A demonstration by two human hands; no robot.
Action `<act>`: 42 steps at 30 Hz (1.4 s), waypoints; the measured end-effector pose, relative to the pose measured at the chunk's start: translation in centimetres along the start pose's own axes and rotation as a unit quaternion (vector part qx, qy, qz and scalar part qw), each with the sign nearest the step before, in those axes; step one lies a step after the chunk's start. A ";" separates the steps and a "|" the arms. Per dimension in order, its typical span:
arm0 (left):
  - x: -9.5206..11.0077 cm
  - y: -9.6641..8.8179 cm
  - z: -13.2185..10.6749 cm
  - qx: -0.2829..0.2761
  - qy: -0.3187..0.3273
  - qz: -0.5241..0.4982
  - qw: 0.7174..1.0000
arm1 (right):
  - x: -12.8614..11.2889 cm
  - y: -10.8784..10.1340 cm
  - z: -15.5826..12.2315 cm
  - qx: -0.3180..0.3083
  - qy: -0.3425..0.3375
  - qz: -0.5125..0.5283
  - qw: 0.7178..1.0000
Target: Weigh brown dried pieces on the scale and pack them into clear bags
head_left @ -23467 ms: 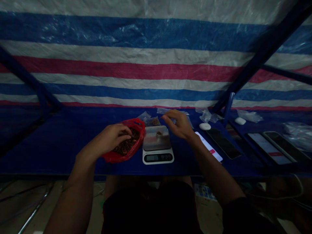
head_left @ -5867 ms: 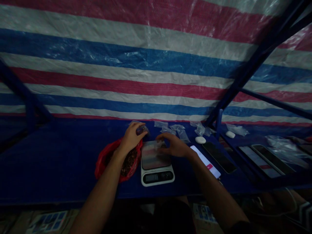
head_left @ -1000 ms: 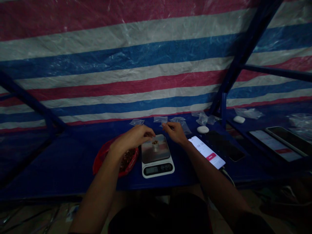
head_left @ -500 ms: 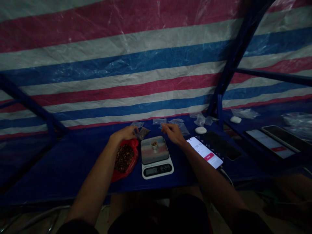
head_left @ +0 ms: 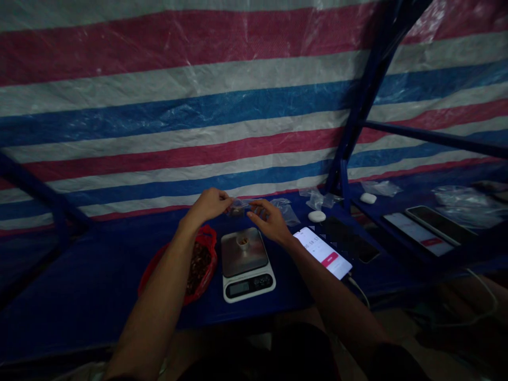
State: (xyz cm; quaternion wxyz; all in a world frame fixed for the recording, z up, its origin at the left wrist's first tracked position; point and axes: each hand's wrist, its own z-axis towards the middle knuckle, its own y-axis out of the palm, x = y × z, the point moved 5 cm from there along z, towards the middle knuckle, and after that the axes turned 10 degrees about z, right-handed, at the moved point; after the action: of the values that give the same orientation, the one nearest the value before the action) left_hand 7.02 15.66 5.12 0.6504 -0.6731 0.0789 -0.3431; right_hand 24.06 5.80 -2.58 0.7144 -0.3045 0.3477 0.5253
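Note:
Pinched in the fingers of my left hand [head_left: 210, 205] is the edge of a small clear plastic bag [head_left: 238, 203] with dark brown contents low in it. My right hand [head_left: 270, 218] has its fingertips at the bag's other side; the grip there is dim. Just in front of the hands is a white kitchen scale [head_left: 250, 287] with a metal platform. A small round cup [head_left: 242, 243] with light brown pieces in it stands on the platform. Left of the scale, under my left forearm, a red plastic bag [head_left: 212, 243] lies open around dark brown pieces.
A lit phone [head_left: 323, 253] on a cable lies right of the scale, beside a dark phone [head_left: 363, 246]. Clear bags [head_left: 288, 211] and a white oval case [head_left: 316, 216] lie behind. More phones [head_left: 440, 225] are farther right. Blue frame bars [head_left: 353, 127] and a striped sheet [head_left: 198, 127] rise behind.
My left hand has moved up and right, lifting the small bag with brown contents off the table. My right hand now meets it at the bag. The view has shifted slightly.

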 end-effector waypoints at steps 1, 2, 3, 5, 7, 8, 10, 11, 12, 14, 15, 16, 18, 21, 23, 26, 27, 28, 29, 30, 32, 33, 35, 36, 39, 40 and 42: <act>1.0 -0.3 -0.2 0.003 0.011 0.017 1.000 | -0.2 -0.1 0.1 0.003 -0.002 -0.003 1.000; 1.9 -0.6 -0.5 0.006 0.021 0.029 0.999 | -0.4 -0.2 0.1 0.007 -0.002 -0.003 1.000; 2.6 -0.7 -0.8 0.007 0.030 0.037 0.999 | -0.5 -0.3 0.2 0.012 -0.001 0.000 1.000; 3.4 -0.7 -1.5 0.008 0.038 0.036 0.999 | -0.8 -0.6 0.4 0.024 0.004 0.014 1.000; 3.6 -0.5 -2.4 0.020 0.049 0.008 0.999 | -1.1 -0.9 0.5 0.035 0.019 0.041 0.998; 3.6 -0.4 -2.9 0.037 0.060 -0.016 0.997 | -1.2 -0.9 0.6 0.038 0.031 0.058 0.997; 3.5 -0.2 -4.1 0.075 0.080 -0.086 0.990 | -1.4 -0.8 0.6 0.038 0.054 0.097 0.993; 3.4 0.1 -4.7 0.085 0.087 -0.132 0.984 | -1.6 -0.6 0.5 0.035 0.062 0.116 0.991; 3.2 0.5 -5.2 0.084 0.088 -0.182 0.976 | -1.7 -0.5 0.5 0.030 0.067 0.133 0.988; 3.0 1.7 -6.0 0.067 0.079 -0.283 0.954 | -2.0 0.0 0.3 0.010 0.068 0.160 0.985; 2.9 2.3 -6.3 0.059 0.072 -0.321 0.943 | -2.1 0.3 0.2 0.000 0.067 0.171 0.983; 2.7 2.7 -6.5 0.062 0.063 -0.348 0.933 | -2.2 0.5 0.1 -0.007 0.067 0.181 0.981; 2.4 3.3 -6.7 0.088 0.039 -0.374 0.922 | -2.3 0.7 -0.1 -0.012 0.070 0.194 0.978; 1.9 3.7 -6.9 0.124 0.020 -0.396 0.909 | -2.2 0.8 -0.3 -0.014 0.070 0.179 0.981; 1.6 3.8 -7.0 0.135 0.021 -0.402 0.905 | -2.2 0.9 -0.3 -0.022 0.062 0.157 0.985; 1.2 3.9 -7.2 0.146 0.019 -0.399 0.905 | -2.3 1.0 -0.3 -0.036 0.050 0.144 0.988; 1.1 4.0 -7.3 0.150 0.016 -0.400 0.904 | -2.3 1.1 -0.3 -0.040 0.049 0.144 0.988; 1.0 4.1 -7.3 0.156 0.013 -0.402 0.902 | -2.3 1.1 -0.3 -0.042 0.049 0.143 0.988; 0.9 4.2 -7.4 0.162 0.011 -0.405 0.900 | -2.3 1.2 -0.3 -0.042 0.050 0.141 0.988; 0.8 4.3 -7.5 0.169 0.007 -0.407 0.897 | -2.4 1.2 -0.3 -0.041 0.050 0.136 0.989; 0.6 4.4 -7.5 0.184 -0.005 -0.410 0.893 | -2.6 1.1 -0.4 -0.040 0.045 0.116 0.991; 0.5 4.4 -7.6 0.190 -0.012 -0.410 0.892 | -2.7 1.1 -0.4 -0.041 0.039 0.102 0.993; 0.3 4.5 -7.6 0.196 -0.019 -0.405 0.893 | -3.1 1.0 -0.4 -0.049 0.020 0.076 0.996; 0.3 4.4 -7.6 0.199 -0.019 -0.401 0.894 | -3.2 1.0 -0.4 -0.053 0.011 0.068 0.996; 0.3 4.2 -7.8 0.201 -0.013 -0.388 0.900 | -3.5 1.1 -0.5 -0.064 -0.015 0.059 0.996; 0.3 4.1 -8.0 0.199 -0.013 -0.388 0.900 | -3.5 1.2 -0.5 -0.067 -0.023 0.056 0.996; 0.5 4.1 -8.2 0.187 -0.016 -0.396 0.899 | -3.7 1.5 -0.6 -0.074 -0.037 0.046 0.996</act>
State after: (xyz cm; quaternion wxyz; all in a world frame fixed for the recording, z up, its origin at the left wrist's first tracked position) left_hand 4.14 8.06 0.83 0.5755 -0.5203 -0.2699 -0.5703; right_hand 21.77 3.71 -0.04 0.6775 -0.3207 0.2952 0.5925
